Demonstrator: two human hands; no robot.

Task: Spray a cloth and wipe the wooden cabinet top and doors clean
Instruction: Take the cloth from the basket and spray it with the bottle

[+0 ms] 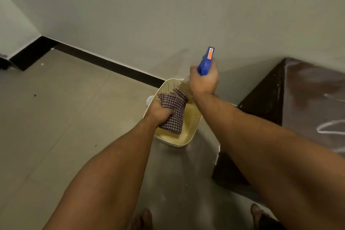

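Light: dim, warm, even | Shadows: broad soft shadow on the grey tiled floor (56, 117) between the forearms (115, 164) and beside the dark brown wooden cabinet (308, 87) | Glare: hazy pale patch on the cabinet top | Focus: soft overall, bare feet (141, 218) at bottom edge blurred | Distortion: wide-angle stretch toward bottom corners

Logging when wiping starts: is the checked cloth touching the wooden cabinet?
Apart. The head view shows the checked cloth gripped by the left hand over the cream basket, well left of the wooden cabinet, with bare floor between them.
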